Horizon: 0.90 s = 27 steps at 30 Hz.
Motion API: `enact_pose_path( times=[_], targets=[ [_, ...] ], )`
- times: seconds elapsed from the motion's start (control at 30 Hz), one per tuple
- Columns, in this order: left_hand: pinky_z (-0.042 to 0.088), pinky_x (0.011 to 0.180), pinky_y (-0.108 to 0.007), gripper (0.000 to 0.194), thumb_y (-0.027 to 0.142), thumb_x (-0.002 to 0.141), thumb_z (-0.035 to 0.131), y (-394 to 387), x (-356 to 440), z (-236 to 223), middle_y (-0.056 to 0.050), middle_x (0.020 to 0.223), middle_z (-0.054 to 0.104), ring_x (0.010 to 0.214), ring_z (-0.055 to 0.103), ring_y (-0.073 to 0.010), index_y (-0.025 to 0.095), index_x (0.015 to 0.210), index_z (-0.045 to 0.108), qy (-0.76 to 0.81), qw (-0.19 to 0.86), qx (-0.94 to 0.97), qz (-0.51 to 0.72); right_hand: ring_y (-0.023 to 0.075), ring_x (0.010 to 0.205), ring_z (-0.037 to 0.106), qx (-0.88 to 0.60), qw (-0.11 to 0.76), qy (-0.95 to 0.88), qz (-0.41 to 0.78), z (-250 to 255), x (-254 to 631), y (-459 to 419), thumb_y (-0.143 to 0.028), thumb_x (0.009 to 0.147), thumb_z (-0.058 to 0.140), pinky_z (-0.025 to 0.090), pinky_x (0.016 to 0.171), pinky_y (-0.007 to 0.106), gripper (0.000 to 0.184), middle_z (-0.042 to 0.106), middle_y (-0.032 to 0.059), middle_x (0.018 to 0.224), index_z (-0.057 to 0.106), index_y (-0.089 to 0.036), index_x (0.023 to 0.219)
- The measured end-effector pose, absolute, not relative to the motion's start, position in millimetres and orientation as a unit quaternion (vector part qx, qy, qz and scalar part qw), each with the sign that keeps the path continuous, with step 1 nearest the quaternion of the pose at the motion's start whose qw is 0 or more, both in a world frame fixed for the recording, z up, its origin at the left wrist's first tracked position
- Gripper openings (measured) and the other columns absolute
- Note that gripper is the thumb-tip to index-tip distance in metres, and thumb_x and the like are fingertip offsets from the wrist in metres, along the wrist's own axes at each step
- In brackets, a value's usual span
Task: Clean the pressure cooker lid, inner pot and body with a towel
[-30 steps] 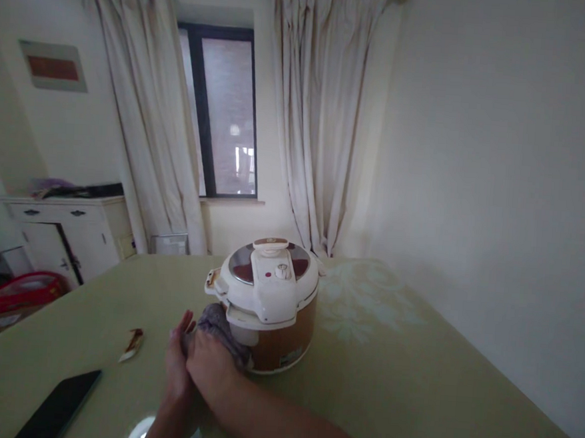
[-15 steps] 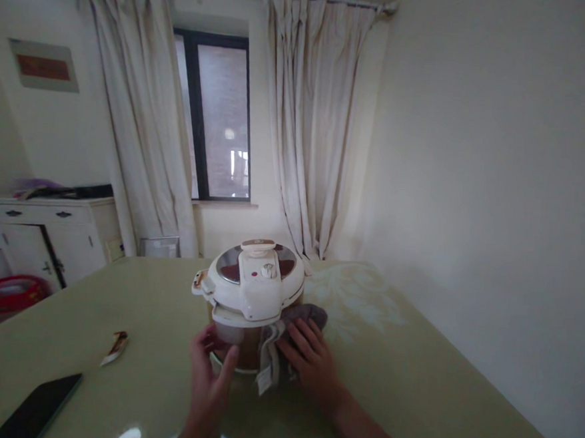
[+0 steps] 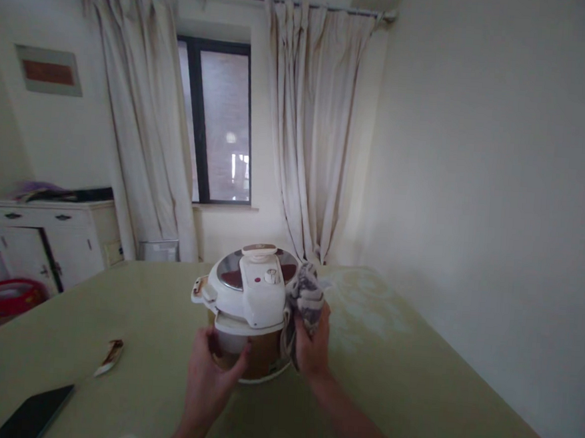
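Note:
A white and brown electric pressure cooker [image 3: 251, 303] stands upright on the table, its lid on, with a knob and a red dot on top. My left hand [image 3: 212, 367] grips the cooker's lower front, fingers and thumb either side of a small translucent cup [image 3: 231, 341] below the rim. In my right hand [image 3: 314, 344] is a bunched grey striped cloth [image 3: 307, 297], pressed against the right side of the lid and body. The cloth hides that part of the cooker.
The green table [image 3: 386, 386] carries a dark phone-like slab [image 3: 36, 411] and a small torn wrapper-like piece [image 3: 110, 358] at left. A wall [image 3: 472, 225] runs along the right. A white cabinet [image 3: 70, 243] and red basket [image 3: 11, 299] stand beyond the left edge.
My right hand has moved the cloth up from the cooker's lower body to the lid's right edge, now bunching it. My left thumb has shifted slightly right.

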State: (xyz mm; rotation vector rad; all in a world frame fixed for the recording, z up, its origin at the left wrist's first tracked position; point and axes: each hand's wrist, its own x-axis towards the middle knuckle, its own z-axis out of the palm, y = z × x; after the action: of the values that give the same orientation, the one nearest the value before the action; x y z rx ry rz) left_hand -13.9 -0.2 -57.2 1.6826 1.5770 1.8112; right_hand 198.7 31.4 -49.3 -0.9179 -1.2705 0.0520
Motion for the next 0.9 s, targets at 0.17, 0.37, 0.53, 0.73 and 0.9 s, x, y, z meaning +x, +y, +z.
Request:
enact_pose_path(
  times=[0.17,0.37,0.53,0.73,0.9],
  targets=[
    [0.055,0.062,-0.037,0.054,0.060,0.074,0.080,0.4,-21.3,-58.4,-0.001,0.083,0.063,0.069,0.062,-0.0225,0.021,0.104,0.056,0.527,0.062,0.603,0.596,0.0365,0.155,0.041,-0.327,0.562,-0.756,-0.077,-13.4,197.7,4.4,-0.036,0.092,0.061,0.034,0.127,0.058,0.073,0.050,0.0117,0.165,0.047,-0.026,0.163],
    [0.055,0.062,-0.038,0.062,0.069,0.076,0.079,0.6,-20.1,-62.0,-0.002,0.084,0.063,0.072,0.063,-0.0244,0.021,0.105,0.055,0.539,0.067,0.593,0.594,0.0317,0.108,0.073,-0.558,0.391,-0.721,0.128,101.8,226.2,109.9,-0.036,0.091,0.063,0.055,0.099,0.044,0.032,0.081,0.0095,0.114,0.078,-0.021,0.115],
    [0.057,0.072,-0.045,0.065,0.074,0.077,0.075,3.8,-20.4,-68.4,-0.005,0.092,0.061,0.081,0.064,-0.0279,0.020,0.108,0.055,0.538,0.016,0.590,0.602,0.0308,0.111,0.072,-0.553,0.386,-0.732,0.099,111.9,219.7,115.9,-0.031,0.086,0.068,0.052,0.102,0.041,0.028,0.080,0.0095,0.114,0.080,-0.021,0.110],
    [0.054,0.096,-0.060,0.065,0.071,0.079,0.074,7.6,-28.0,-67.9,-0.015,0.120,0.059,0.118,0.059,-0.0397,0.020,0.115,0.055,0.515,-0.077,0.610,0.597,0.0323,0.139,0.057,-0.431,0.515,-0.740,-0.035,42.5,219.8,30.0,-0.020,0.076,0.067,0.038,0.121,0.049,0.069,0.068,0.0096,0.146,0.065,-0.026,0.145],
    [0.057,0.089,-0.051,0.047,0.056,0.081,0.078,10.0,-37.9,-68.3,-0.012,0.114,0.057,0.121,0.062,-0.0384,0.023,0.102,0.053,0.474,-0.081,0.612,0.628,0.0316,0.129,0.064,-0.463,0.439,-0.768,0.050,81.5,235.9,72.8,-0.026,0.081,0.066,0.045,0.115,0.046,0.051,0.074,0.0093,0.135,0.073,-0.023,0.131]
  ],
)
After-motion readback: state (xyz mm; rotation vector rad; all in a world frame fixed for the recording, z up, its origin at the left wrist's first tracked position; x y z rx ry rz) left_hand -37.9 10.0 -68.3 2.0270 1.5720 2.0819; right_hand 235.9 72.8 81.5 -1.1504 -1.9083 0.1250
